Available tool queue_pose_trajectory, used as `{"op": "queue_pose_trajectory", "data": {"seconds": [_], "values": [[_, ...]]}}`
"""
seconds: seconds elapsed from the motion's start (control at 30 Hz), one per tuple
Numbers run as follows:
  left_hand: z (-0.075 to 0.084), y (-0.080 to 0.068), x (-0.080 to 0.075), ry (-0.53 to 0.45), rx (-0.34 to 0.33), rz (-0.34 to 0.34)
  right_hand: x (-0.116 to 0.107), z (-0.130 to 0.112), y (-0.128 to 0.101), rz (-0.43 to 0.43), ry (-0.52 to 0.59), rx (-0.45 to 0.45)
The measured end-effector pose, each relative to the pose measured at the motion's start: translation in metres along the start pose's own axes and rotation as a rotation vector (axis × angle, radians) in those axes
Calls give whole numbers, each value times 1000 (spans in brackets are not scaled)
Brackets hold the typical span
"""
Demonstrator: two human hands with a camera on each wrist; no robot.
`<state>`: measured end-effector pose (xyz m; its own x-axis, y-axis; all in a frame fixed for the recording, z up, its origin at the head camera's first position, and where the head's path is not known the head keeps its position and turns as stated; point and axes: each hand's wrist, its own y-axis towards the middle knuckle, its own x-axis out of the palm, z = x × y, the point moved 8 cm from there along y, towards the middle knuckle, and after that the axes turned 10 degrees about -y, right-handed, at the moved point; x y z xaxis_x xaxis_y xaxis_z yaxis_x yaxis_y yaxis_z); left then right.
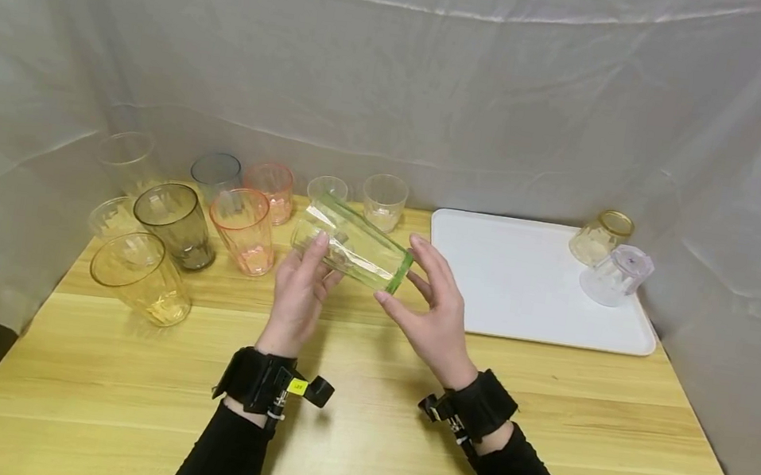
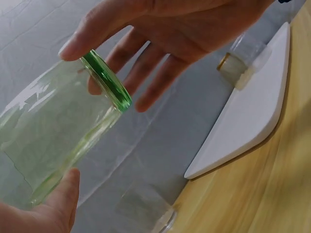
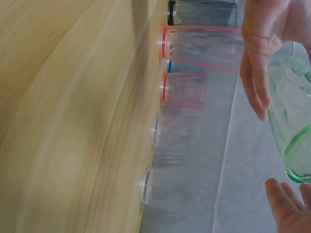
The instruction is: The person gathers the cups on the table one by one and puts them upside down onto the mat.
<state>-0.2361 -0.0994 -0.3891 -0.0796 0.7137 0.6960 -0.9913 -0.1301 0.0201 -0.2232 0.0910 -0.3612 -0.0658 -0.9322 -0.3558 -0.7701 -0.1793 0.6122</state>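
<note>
Black sleeves and black wrist bands reach over the near part of the wooden bench, in front and to the left of a flat, white, rectangular tray. Beyond them, just left of the tray, the person's hands share a tall, transparent, pale-green tumbler, held slantwise above the bench. The left hand grips its body between thumb and fingers; the right hand, nearer the tray, bends thumb and fingers round its thick green end.

Well left of the tray stands a wide, transparent yellow tumbler. Behind it come a smoky olive-grey tumbler and, closer to the tray, a clear tumbler with an orange-red rim.

On the tray's right part, a faceted, lilac-tinted clear tumbler stands upside down; just behind it is a clear tumbler with an amber end uppermost.

Farther back, left of the tray, stand a blue-grey tumbler, a small pink-red tumbler and two small colourless tumblers. The green tumbler partly blocks the one farther from the tray. Creased grey cloth hangs behind the tray.
</note>
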Motion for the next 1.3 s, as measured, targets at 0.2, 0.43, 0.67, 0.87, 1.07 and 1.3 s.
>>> {"op": "queue_pose_trajectory", "data": {"seconds": [0.2, 0.43, 0.67, 0.87, 1.07, 1.3], "values": [[-7, -1, -1, -38, -25, -18, 2, -4, 0, -4, 6, -39], [-13, -4, -5, -37, -45, -2, 5, -6, -1, -14, 11, -55], [-17, -6, -4, -64, -59, 8, 6, -8, -1, -9, 29, -95], [-18, -8, -4, -64, -76, -20, 5, -10, -2, -1, 51, -128], [-19, -11, -1, -46, -88, -95, -5, -13, -1, 32, 55, -164], [-13, -12, -6, 31, -66, -107, -29, -14, 2, 98, 8, -201]]}}
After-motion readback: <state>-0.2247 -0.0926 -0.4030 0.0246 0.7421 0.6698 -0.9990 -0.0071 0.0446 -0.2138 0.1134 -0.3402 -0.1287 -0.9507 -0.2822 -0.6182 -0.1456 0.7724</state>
